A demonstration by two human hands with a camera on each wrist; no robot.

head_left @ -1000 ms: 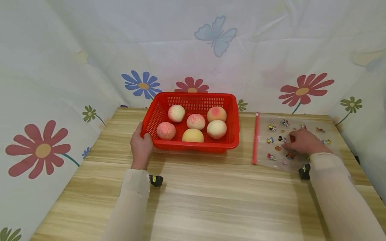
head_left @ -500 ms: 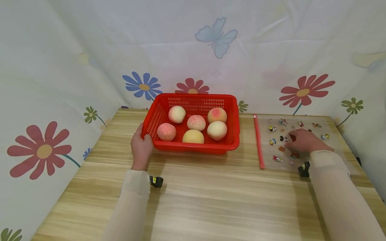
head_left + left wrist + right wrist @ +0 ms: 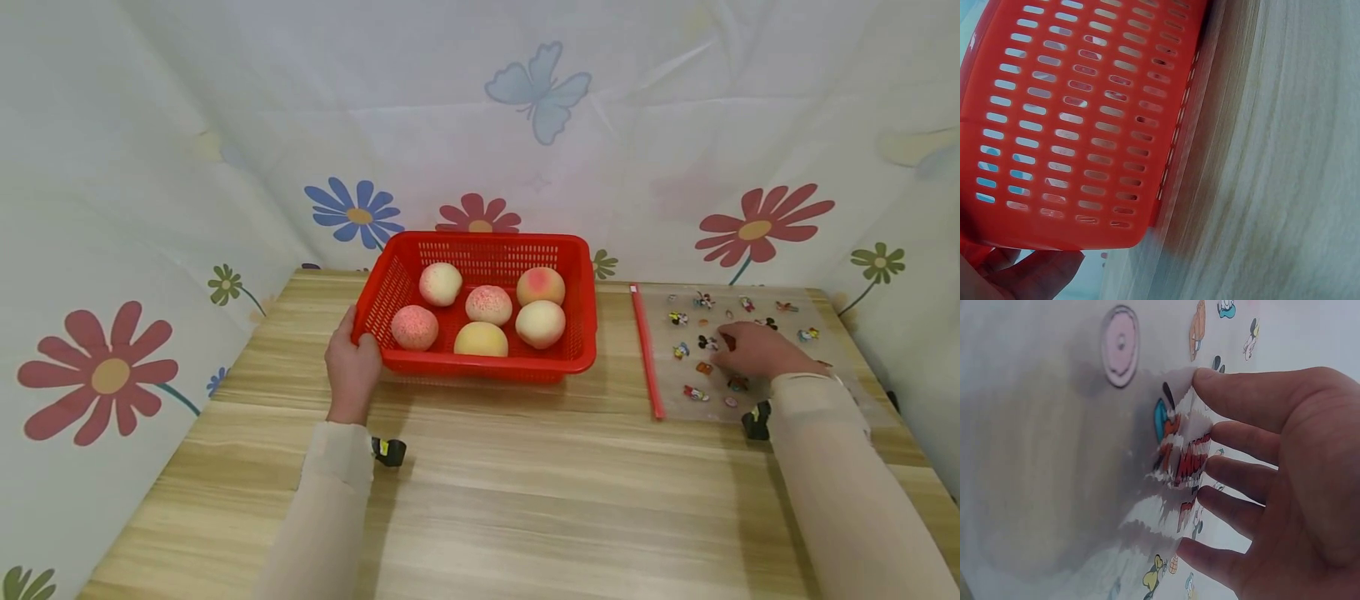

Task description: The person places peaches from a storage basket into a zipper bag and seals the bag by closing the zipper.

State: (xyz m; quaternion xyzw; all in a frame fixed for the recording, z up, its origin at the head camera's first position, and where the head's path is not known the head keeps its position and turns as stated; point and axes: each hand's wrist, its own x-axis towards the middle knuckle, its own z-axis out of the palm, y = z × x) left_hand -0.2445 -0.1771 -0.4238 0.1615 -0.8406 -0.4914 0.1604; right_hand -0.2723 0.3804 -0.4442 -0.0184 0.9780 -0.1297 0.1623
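My left hand [image 3: 352,367] grips the left end of a red plastic basket [image 3: 480,364], its thumb over the rim. Several peaches, pink, cream and yellow, lie inside, such as a pale one [image 3: 540,324]. In the left wrist view, fingertips [image 3: 1041,275] show beside the slotted basket wall [image 3: 1072,134]. To the right, my right hand [image 3: 761,350] touches a clear zip bag [image 3: 678,404] with cartoon prints and a red slider strip [image 3: 648,354]. The right wrist view shows thumb and fingers spread, tips against the wrinkled film [image 3: 1160,512].
Both the basket and the bag lie on a wood-grain table [image 3: 525,500]. Behind them hangs a white cloth [image 3: 637,167] printed with flowers and a butterfly. A black wrist device [image 3: 388,452] sits by the left cuff, another [image 3: 756,422] by the right.
The bag's near left corner has shifted right and slightly towards me, and its slider strip now slants. My right hand has barely moved. The left hand and basket look the same.
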